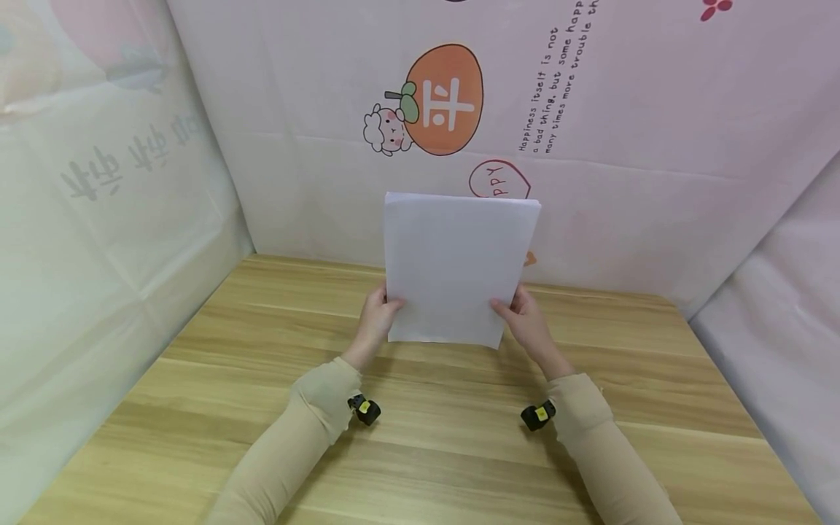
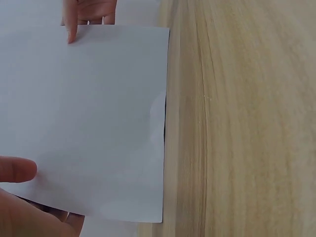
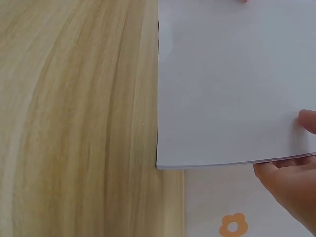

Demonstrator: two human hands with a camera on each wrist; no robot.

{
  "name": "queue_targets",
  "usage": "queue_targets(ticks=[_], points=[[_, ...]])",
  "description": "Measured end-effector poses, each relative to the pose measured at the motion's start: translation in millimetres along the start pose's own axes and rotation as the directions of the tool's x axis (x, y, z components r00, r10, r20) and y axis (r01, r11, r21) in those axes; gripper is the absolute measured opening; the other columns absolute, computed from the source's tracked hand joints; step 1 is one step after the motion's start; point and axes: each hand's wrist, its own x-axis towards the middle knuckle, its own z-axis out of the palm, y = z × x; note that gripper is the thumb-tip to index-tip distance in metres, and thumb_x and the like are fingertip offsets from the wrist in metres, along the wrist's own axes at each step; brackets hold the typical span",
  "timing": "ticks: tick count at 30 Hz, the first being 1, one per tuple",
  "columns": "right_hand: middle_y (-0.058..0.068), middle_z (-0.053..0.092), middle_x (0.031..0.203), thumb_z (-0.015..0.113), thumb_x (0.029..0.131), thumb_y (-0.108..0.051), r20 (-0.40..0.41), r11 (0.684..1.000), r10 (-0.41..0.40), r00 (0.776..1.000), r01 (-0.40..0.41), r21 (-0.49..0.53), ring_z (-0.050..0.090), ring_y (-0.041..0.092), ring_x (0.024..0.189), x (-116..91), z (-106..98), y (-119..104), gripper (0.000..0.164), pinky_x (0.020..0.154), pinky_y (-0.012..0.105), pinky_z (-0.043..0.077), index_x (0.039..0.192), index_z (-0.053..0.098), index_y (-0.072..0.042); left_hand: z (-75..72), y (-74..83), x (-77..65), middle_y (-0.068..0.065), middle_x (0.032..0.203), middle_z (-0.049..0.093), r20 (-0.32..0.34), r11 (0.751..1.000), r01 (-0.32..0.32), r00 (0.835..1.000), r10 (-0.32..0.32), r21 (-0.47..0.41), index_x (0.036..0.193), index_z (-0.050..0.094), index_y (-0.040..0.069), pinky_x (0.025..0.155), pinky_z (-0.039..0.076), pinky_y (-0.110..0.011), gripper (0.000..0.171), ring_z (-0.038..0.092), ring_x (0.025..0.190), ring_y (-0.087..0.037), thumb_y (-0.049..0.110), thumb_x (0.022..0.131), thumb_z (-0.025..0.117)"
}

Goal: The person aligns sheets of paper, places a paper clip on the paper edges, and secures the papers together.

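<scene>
A stack of white paper [image 1: 459, 270] is held up in front of the person, its blank face toward the head camera. My left hand [image 1: 377, 321] grips its left edge low down, thumb on the face and the other fingers behind. On the opposite edge, my right hand [image 1: 527, 324] holds it the same way. The right wrist view shows several layered sheets along the edge of the paper [image 3: 232, 98], close to the right hand [image 3: 289, 185]. Whether the bottom edge touches the table cannot be told. Fingers behind the stack are mostly hidden.
Beneath the hands lies a wood-grain table [image 1: 433, 452]. A white printed cloth [image 1: 315, 168] with cartoon figures and lettering hangs behind it, and pale cloth also covers the left and right sides. Small black cameras [image 1: 538, 415] sit at both wrists.
</scene>
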Motion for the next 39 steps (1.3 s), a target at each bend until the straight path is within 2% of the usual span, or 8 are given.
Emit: queue_targets(ticks=[1,4,7,14,21,32,39], points=[[0.021,0.051,0.135,0.055,0.096,-0.013,0.003,1.000,0.008,1.000,-0.008,-0.015,0.056,0.011,0.112,0,0,0,0.048,0.086,0.014,0.045,0.138,0.038,0.001,0.1,-4.9,2.5,-0.025,0.139,0.046,-0.006,1.000,0.004,1.000,-0.003,0.007,0.135,0.043,-0.010,0.110,0.031,-0.048,0.051,0.040,0.132,-0.035,-0.006,0.084,0.050],[0.022,0.052,0.133,0.056,0.096,-0.012,0.017,0.997,0.039,0.999,-0.038,-0.071,0.055,0.025,0.117,-1,0,2,0.045,0.085,0.016,0.046,0.137,0.041,0.001,0.0,-5.4,1.3,-0.024,0.138,0.047,-0.015,0.999,0.025,1.000,-0.025,0.031,0.134,0.044,-0.011,0.109,0.033,-0.048,0.050,0.042,0.131,-0.034,-0.007,0.084,0.049],[0.022,0.052,0.133,0.055,0.095,-0.010,0.035,0.994,0.061,0.998,-0.058,-0.094,0.053,0.032,0.119,-1,-1,4,0.044,0.088,0.020,0.046,0.136,0.042,0.002,-0.6,-5.4,0.6,-0.025,0.136,0.049,-0.013,0.997,0.039,0.999,-0.038,0.069,0.132,0.045,-0.011,0.106,0.036,-0.048,0.048,0.045,0.129,-0.034,-0.007,0.085,0.047],[0.024,0.051,0.134,0.052,0.096,-0.004,0.063,0.991,0.081,0.995,-0.073,-0.114,0.051,0.035,0.121,-3,-3,9,0.043,0.095,0.034,0.046,0.137,0.040,0.003,-1.8,-6.8,-0.7,-0.026,0.134,0.050,0.007,0.991,0.054,0.998,-0.055,0.121,0.132,0.047,-0.008,0.100,0.042,-0.049,0.045,0.049,0.124,-0.038,-0.007,0.087,0.042],[0.024,0.050,0.135,0.049,0.097,-0.003,0.032,0.986,0.089,0.996,-0.083,-0.147,0.051,0.035,0.121,-4,-1,11,0.042,0.098,0.046,0.044,0.137,0.040,0.004,-1.3,-7.7,-3.1,-0.026,0.131,0.054,-0.012,0.980,0.056,0.998,-0.055,0.190,0.132,0.049,-0.005,0.097,0.045,-0.049,0.042,0.053,0.119,-0.038,-0.005,0.090,0.042],[0.026,0.050,0.133,0.047,0.098,-0.003,0.001,0.986,0.068,0.998,-0.067,-0.150,0.051,0.038,0.121,-4,2,9,0.039,0.099,0.049,0.044,0.135,0.039,0.007,2.0,-4.1,-4.8,-0.026,0.129,0.054,-0.041,0.978,0.062,0.998,-0.055,0.201,0.132,0.048,-0.005,0.097,0.045,-0.048,0.042,0.055,0.117,-0.039,-0.007,0.090,0.041],[0.024,0.049,0.135,0.048,0.097,-0.002,0.009,0.991,0.045,0.999,-0.044,-0.126,0.051,0.036,0.122,-5,4,9,0.040,0.098,0.041,0.046,0.135,0.040,0.004,2.7,-2.2,-6.0,-0.027,0.127,0.055,-0.063,0.973,0.052,0.997,-0.039,0.223,0.129,0.049,-0.007,0.098,0.045,-0.047,0.041,0.055,0.117,-0.038,-0.006,0.089,0.042]])
